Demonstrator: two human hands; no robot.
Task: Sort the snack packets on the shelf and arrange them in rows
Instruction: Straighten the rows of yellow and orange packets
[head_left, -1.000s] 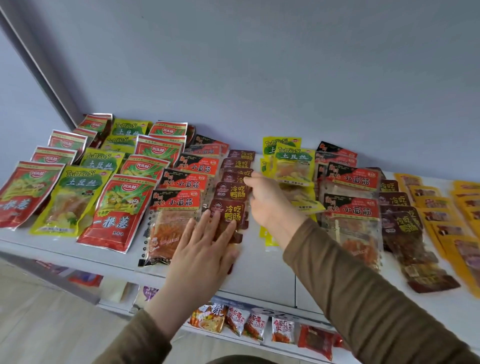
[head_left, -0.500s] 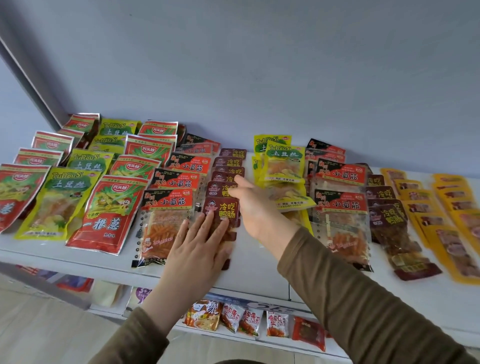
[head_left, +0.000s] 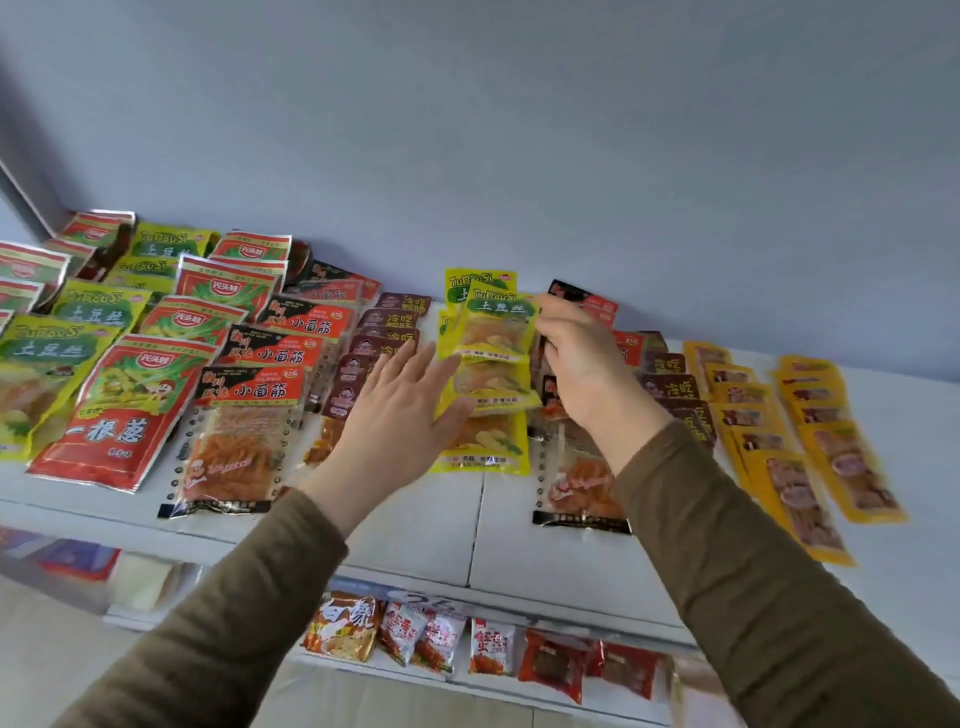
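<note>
Snack packets (head_left: 156, 374) lie in overlapping rows across a white shelf (head_left: 415, 525), most with their long axis running from the front edge toward the grey wall (head_left: 519, 130), printed headers at the far end. Both arms reach forward and up in olive-brown sleeves (head_left: 753, 571). The right hand (head_left: 582, 364) is raised over the middle of the shelf, knuckles toward the camera, its fingers curled round the right edge of a yellow-green packet (head_left: 493, 327) that it holds tilted up, header uppermost and long axis pointing away from the person. Just beneath that hand, more yellow-green packets (head_left: 488, 441) lie in a short column. The left hand (head_left: 400, 421) hovers flat, palm down, fingers straight and spread, tips reaching toward the held packet; whether it touches the column cannot be told. Left of this hand run maroon packets (head_left: 387, 322), then black-and-red ones (head_left: 244, 415), then larger red packets (head_left: 117, 410). Right of the right hand, narrow orange-yellow packets (head_left: 831, 457) slant slightly outward. Below the wrists, a lower shelf (head_left: 519, 686) holds small upright snack bags (head_left: 488, 644).
</note>
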